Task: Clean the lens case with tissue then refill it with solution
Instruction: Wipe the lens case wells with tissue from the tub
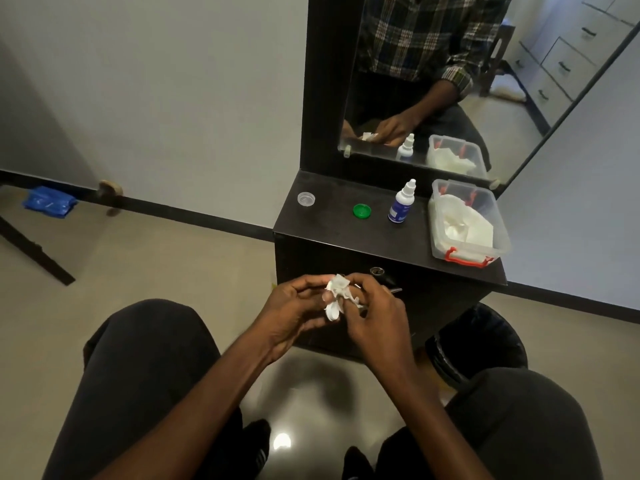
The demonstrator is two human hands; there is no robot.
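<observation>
Left hand: the left hand is held above the lap, just in front of the dark table, its fingers curled in toward the white bundle between both hands.
Right hand: the right hand faces the left one, its fingers bent over the top of the same bundle and pinching it.
Tissue: a crumpled white tissue sits between the fingertips of both hands.
Lens case: a small white piece hangs just below the tissue, against the left thumb; it is probably the lens case, though blur and the tissue hide its shape.
Green cap: a green cap lies flat on the table, near its middle, apart from the hands.
Clear cap: a clear round cap lies toward the table's left back corner, well apart from the green one.
Solution bottle: a white and blue dropper bottle stands upright to the right of the green cap, its own cap on.
Tissue box: a clear plastic box with red latches sits on the table's right end, just beside the bottle, with white tissues inside.
Mirror: a mirror rises behind the table and reflects the bottle, the box and the hands.
Legs: dark trousers fill the lower part of the view.
</observation>
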